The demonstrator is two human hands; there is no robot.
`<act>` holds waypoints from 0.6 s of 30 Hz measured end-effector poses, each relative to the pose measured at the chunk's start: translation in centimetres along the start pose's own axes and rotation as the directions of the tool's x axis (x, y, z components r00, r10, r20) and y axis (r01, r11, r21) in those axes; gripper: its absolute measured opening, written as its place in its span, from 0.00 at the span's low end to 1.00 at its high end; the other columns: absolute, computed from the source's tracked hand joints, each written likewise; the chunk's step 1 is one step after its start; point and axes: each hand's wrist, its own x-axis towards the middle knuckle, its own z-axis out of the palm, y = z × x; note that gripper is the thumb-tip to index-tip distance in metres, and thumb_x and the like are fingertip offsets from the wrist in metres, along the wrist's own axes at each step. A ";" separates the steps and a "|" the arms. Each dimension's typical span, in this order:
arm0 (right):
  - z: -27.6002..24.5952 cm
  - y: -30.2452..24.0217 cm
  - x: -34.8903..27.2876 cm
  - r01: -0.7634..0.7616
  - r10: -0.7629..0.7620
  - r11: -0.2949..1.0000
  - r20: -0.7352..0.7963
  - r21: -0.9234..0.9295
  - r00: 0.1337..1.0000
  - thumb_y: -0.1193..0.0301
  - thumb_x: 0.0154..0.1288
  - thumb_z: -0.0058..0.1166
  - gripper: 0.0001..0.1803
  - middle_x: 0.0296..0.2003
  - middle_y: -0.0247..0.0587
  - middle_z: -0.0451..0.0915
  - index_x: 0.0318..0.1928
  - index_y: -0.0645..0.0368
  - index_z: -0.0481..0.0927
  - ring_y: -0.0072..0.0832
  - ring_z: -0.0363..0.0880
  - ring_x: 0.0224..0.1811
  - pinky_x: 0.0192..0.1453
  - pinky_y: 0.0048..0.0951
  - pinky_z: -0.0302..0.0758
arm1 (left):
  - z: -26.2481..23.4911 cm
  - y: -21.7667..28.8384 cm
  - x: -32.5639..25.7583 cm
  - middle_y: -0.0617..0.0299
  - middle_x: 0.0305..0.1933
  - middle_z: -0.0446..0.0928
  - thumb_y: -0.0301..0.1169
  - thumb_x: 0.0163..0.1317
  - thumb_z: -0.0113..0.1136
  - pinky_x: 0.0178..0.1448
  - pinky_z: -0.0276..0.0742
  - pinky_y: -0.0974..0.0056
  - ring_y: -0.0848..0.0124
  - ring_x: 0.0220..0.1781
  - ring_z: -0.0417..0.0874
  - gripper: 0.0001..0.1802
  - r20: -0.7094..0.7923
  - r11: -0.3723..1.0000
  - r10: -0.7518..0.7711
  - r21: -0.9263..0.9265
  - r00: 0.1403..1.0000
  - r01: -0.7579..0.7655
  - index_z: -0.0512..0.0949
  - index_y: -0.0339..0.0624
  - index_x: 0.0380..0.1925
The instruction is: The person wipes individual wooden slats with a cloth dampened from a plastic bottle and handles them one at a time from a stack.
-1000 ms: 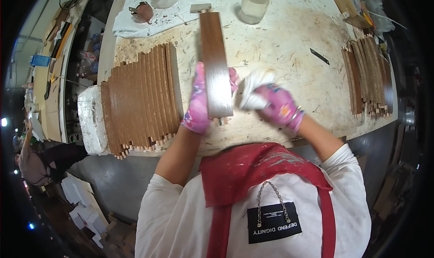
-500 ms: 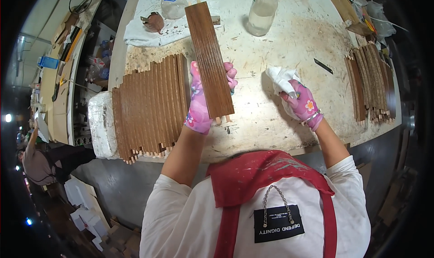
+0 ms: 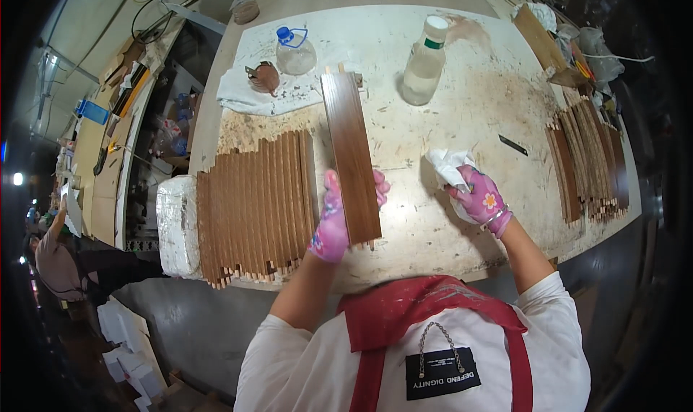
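A dark brown wooden slat (image 3: pixel 351 156) with pale dowel pegs at its ends stands out lengthwise over the table, its broad face toward me. My left hand (image 3: pixel 333 224), in a pink flowered glove, is closed round it from behind, thumb on one edge and fingertips on the other. My right hand (image 3: pixel 482 201), gloved alike, grips a crumpled white cloth (image 3: pixel 449 168) above the table, apart from the slat. Left of my left hand, a row of similar slats (image 3: pixel 253 206) is packed on edge, pegs toward me.
Another slat bundle (image 3: pixel 588 159) lies at the table's right. Farther back stand a tall clear bottle (image 3: pixel 424 66) and a blue-capped jug (image 3: pixel 296 55). A dark flat strip (image 3: pixel 513 145) lies right of centre. A white wrapped block (image 3: pixel 177 226) borders the left row. Another person (image 3: pixel 65 260) is at far left.
The whole scene sits lower in the picture. The held slat has turned: its face, rippled with reflections before, now looks smooth, and its far-end pegs show. Both hands keep their holds.
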 end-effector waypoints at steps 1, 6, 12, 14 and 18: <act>-0.2 -0.2 0.0 -0.002 0.002 1.000 0.018 -0.028 1.000 0.57 0.60 0.56 0.21 0.39 0.52 0.79 0.47 0.60 0.76 0.54 0.77 0.41 0.45 0.43 0.74 | 0.1 -0.1 -0.6 0.55 0.39 0.75 0.73 0.49 0.51 0.41 0.77 0.65 0.64 0.37 0.77 0.49 0.008 1.000 0.006 0.003 1.000 -0.006 0.74 0.30 0.43; -1.4 -1.7 1.0 -0.026 0.036 0.990 0.076 -0.135 0.996 0.55 0.59 0.57 0.28 0.48 0.53 0.76 0.55 0.58 0.73 0.51 0.76 0.48 0.52 0.43 0.73 | 1.3 0.5 -2.7 0.55 0.40 0.76 0.57 0.63 0.54 0.42 0.77 0.66 0.67 0.38 0.78 0.33 -0.232 0.911 -0.063 0.384 0.971 0.151 0.72 0.34 0.48; -2.1 -3.6 2.7 0.154 -0.142 0.959 0.070 -0.237 0.987 0.50 0.56 0.57 0.35 0.57 0.53 0.71 0.61 0.57 0.70 0.49 0.70 0.59 0.61 0.41 0.68 | 2.7 -0.6 -3.9 0.54 0.49 0.72 0.30 0.56 0.64 0.51 0.74 0.63 0.62 0.50 0.74 0.37 -0.005 0.081 0.379 0.996 0.925 -0.028 0.63 0.47 0.67; -1.6 -2.9 2.5 0.112 -0.091 0.967 0.101 -0.230 0.991 0.50 0.56 0.56 0.36 0.59 0.54 0.70 0.61 0.56 0.70 0.49 0.69 0.60 0.63 0.40 0.67 | 2.8 -1.0 -3.8 0.53 0.45 0.71 0.33 0.49 0.69 0.53 0.71 0.58 0.61 0.47 0.74 0.41 0.017 -0.241 0.405 0.966 0.914 0.089 0.66 0.45 0.65; -0.9 -1.8 1.7 0.141 -0.111 0.932 0.107 -0.334 0.988 0.50 0.58 0.55 0.34 0.60 0.53 0.69 0.61 0.56 0.71 0.49 0.67 0.62 0.65 0.44 0.64 | 2.4 -1.8 -3.6 0.53 0.42 0.70 0.34 0.48 0.69 0.49 0.70 0.57 0.59 0.44 0.72 0.41 0.078 -0.441 0.403 0.890 0.912 0.119 0.66 0.45 0.65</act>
